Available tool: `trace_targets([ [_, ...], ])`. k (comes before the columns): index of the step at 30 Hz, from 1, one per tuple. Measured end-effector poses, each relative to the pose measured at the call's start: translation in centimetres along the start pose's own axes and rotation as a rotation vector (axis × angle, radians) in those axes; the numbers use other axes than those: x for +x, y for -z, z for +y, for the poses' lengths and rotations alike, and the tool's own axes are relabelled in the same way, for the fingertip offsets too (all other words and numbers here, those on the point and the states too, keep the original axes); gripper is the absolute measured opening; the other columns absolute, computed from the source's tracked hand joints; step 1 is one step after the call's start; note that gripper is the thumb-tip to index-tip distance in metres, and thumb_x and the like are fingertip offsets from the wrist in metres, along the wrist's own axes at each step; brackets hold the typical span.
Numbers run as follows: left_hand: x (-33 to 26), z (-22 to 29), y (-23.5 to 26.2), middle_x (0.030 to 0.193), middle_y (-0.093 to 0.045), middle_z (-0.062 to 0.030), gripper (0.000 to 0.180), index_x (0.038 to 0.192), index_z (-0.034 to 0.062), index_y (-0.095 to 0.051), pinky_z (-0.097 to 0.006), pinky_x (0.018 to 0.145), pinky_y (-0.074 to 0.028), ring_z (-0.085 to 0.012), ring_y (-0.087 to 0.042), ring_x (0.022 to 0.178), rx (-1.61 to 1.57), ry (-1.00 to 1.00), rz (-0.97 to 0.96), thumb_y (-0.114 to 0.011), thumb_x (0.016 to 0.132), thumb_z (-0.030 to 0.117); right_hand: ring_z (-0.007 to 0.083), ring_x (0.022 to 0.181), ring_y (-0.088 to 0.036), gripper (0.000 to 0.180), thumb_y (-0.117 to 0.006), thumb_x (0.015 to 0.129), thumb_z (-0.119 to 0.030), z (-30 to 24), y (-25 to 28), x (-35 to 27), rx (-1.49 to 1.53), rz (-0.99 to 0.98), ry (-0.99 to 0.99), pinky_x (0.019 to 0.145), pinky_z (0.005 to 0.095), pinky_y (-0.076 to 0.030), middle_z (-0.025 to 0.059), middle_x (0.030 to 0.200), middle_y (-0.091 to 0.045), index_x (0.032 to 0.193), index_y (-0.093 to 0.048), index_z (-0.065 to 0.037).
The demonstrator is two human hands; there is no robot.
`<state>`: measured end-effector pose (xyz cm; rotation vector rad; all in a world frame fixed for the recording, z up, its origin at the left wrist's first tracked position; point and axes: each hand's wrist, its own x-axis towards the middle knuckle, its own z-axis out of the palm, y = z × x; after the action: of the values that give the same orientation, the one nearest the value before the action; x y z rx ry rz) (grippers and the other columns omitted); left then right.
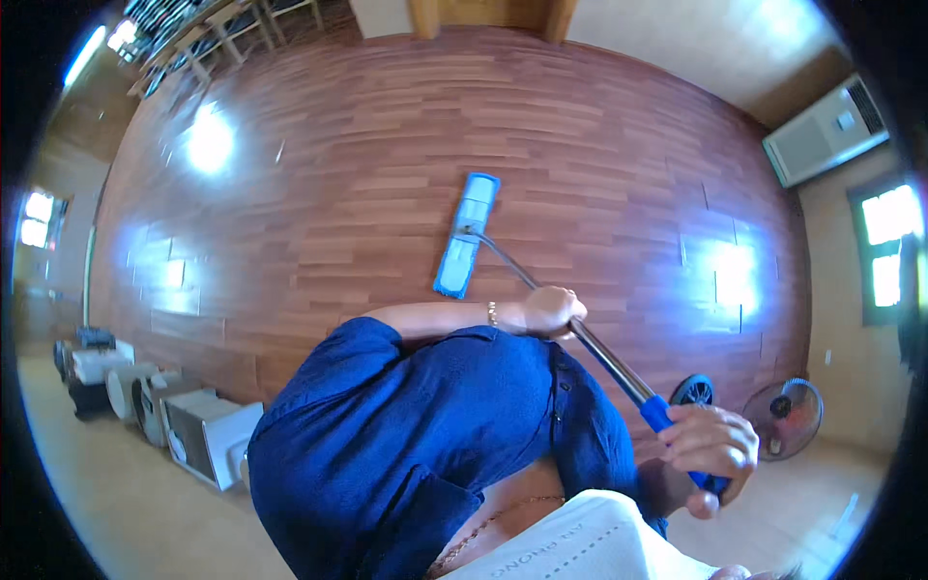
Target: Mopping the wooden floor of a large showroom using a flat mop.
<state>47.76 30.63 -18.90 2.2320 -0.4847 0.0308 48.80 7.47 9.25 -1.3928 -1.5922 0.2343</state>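
A flat mop with a long blue head (474, 208) lies on the wood-plank floor (377, 193) in front of me, slanting slightly. Its metal pole (614, 364) runs from the head back toward my right side. My left hand (551, 311), with a bracelet at the wrist, is closed round the middle of the pole. Higher up, my right hand (713, 447) wraps the blue grip (657, 413) at the pole's end. The fingers of both hands are curled.
Boxes and appliances (203, 430) line the left wall. A standing fan (785, 418) and a smaller dark round thing (692, 390) are at the right. A white air conditioner unit (826, 135) stands at the far right. Wooden tables (217, 19) are at the far left.
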Motion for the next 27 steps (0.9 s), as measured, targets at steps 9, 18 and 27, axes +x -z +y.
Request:
trace_targets([
  [9, 12.1, 8.7, -10.7, 0.08, -0.064, -0.0122, 0.013, 0.079, 0.0128, -0.063, -0.049, 0.072, -0.052, -0.0343, -0.064, 0.085, -0.018, -0.286, -0.513, -0.064, 0.07, 0.021, 0.0213, 0.064, -0.066, 0.028, -0.063, 0.085, -0.036, -8.4, 2.1, -9.3, -0.491, 0.187, -0.16, 0.06, 0.0366, -0.055, 0.0049, 0.068, -0.063, 0.084, -0.061, -0.008],
  [18, 15.9, 10.4, -14.2, 0.079, -0.066, -0.0101, 0.016, 0.077, 0.0126, -0.066, -0.046, 0.069, -0.054, -0.0318, -0.066, 0.082, 0.121, -0.287, -0.588, -0.067, 0.063, 0.021, 0.0231, 0.073, -0.065, 0.019, -0.069, 0.077, -0.023, -8.3, 1.9, -11.8, -0.566, 0.205, -0.266, 0.062, 0.0394, -0.053, 0.0067, 0.073, -0.064, 0.089, -0.059, -0.011],
  [27, 16.3, 0.1, -9.3, 0.079, -0.068, -0.0068, 0.013, 0.073, 0.0159, -0.067, -0.044, 0.07, -0.055, -0.0301, -0.067, 0.082, 0.143, -0.192, -0.275, -0.062, 0.062, 0.018, 0.0346, 0.083, -0.061, 0.027, -0.06, 0.083, -0.031, -1.6, 1.2, -5.4, -0.564, 0.278, -0.362, 0.072, 0.049, -0.05, 0.0147, 0.085, -0.062, 0.085, -0.06, -0.004],
])
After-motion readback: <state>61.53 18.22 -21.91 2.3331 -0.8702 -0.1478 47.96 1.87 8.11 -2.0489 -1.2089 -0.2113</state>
